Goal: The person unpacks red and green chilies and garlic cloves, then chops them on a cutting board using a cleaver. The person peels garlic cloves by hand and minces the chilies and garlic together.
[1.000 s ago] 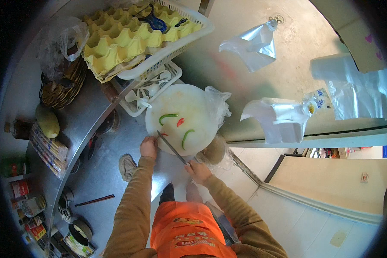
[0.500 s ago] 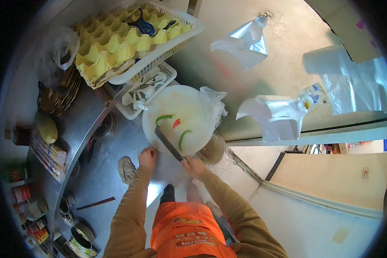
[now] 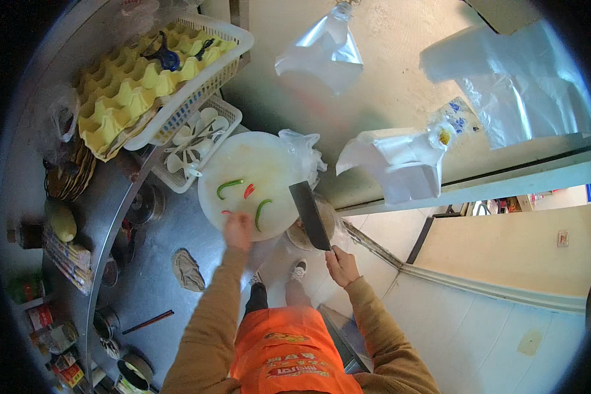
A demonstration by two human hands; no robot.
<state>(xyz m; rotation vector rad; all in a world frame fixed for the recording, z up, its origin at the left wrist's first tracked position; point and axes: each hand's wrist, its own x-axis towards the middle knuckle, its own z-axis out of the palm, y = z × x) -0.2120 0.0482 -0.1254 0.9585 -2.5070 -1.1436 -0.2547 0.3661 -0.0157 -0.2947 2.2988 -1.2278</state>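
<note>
A round white cutting board (image 3: 262, 164) lies on the steel counter with two green chillies (image 3: 229, 188) and small red chilli pieces (image 3: 249, 191) on it. My left hand (image 3: 238, 230) rests at the board's near edge, next to a green chilli (image 3: 262, 211) and a red piece. My right hand (image 3: 340, 264) grips the handle of a dark cleaver (image 3: 309, 215), held off the board's right side with the blade pointing away from me.
A white basket with yellow egg trays (image 3: 144, 85) and a smaller basket of white spoons (image 3: 194, 141) stand behind the board. Clear plastic bags (image 3: 322, 52) hang on the wall. Bowls, jars and chopsticks (image 3: 148, 322) sit along the counter at left.
The cleaver has left the board's middle and swung out to the right. My left hand has moved onto the board's near edge.
</note>
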